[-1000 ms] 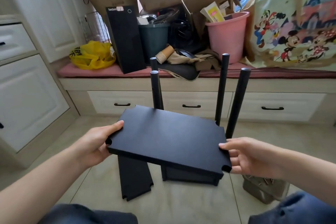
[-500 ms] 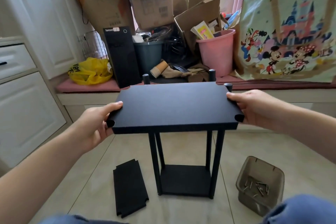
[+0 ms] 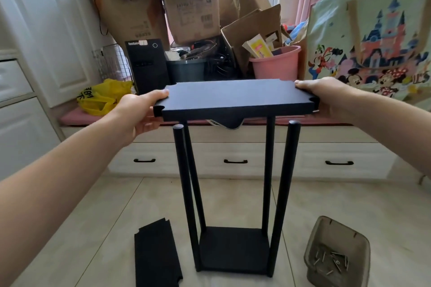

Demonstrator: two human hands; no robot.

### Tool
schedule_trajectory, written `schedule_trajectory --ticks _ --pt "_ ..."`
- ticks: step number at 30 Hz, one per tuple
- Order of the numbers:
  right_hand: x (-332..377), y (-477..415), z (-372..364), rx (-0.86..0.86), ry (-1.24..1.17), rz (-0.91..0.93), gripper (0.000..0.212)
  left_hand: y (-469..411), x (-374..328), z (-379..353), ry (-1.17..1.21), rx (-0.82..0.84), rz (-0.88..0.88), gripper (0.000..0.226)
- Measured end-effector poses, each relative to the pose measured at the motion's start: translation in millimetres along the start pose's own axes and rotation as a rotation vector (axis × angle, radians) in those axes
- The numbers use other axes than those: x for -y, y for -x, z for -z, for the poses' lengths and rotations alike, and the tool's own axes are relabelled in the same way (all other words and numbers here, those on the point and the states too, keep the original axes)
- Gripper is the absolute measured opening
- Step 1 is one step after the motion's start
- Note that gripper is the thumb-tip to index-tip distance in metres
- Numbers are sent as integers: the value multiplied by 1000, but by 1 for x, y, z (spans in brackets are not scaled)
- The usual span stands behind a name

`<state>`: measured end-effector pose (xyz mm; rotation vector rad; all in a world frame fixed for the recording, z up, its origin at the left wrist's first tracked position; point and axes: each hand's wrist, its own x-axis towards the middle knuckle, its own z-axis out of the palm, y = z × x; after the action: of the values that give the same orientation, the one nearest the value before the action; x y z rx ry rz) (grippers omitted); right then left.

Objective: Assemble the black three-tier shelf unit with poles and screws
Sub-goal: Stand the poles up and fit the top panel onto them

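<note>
A black shelf board point(image 3: 235, 100) with notched corners hangs level in the air, just above the pole tops. My left hand point(image 3: 137, 115) grips its left end and my right hand point(image 3: 326, 98) grips its right end. Under it stands the frame: several black poles point(image 3: 186, 193) rising from a bottom shelf point(image 3: 233, 248) on the floor. The near pole tops are bare and sit a little below the board. Another black shelf board point(image 3: 156, 256) lies flat on the tiles at the left. A grey plastic tray point(image 3: 335, 237) with screws point(image 3: 331, 261) sits at the right.
Behind the frame runs a window bench with white drawers point(image 3: 235, 158) and a pink cushion. On it stand cardboard boxes point(image 3: 191, 7), a black computer tower point(image 3: 147, 65), a pink bucket point(image 3: 275, 65), a yellow bag point(image 3: 102, 98) and a cartoon tote bag point(image 3: 373, 49). White cabinets line the left wall.
The board has gone up: a second ago it was low and tilted among the poles, then level at the pole tops, and now it is above them. Both hands kept their hold.
</note>
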<state>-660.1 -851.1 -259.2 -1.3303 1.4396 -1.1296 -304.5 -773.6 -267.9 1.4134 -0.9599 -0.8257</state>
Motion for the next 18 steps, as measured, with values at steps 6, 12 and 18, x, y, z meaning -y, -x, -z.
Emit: schedule_trajectory --ticks 6,12,18 --pt "-11 -22 -14 55 -35 -137 16 -34 11 -7 60 -3 84 24" --pt "-24 -39 -26 103 -61 -244 20 -54 24 -6 82 61 237 27" --pt "-32 -46 -32 103 -86 -228 21 -60 33 -11 62 62 213 31"
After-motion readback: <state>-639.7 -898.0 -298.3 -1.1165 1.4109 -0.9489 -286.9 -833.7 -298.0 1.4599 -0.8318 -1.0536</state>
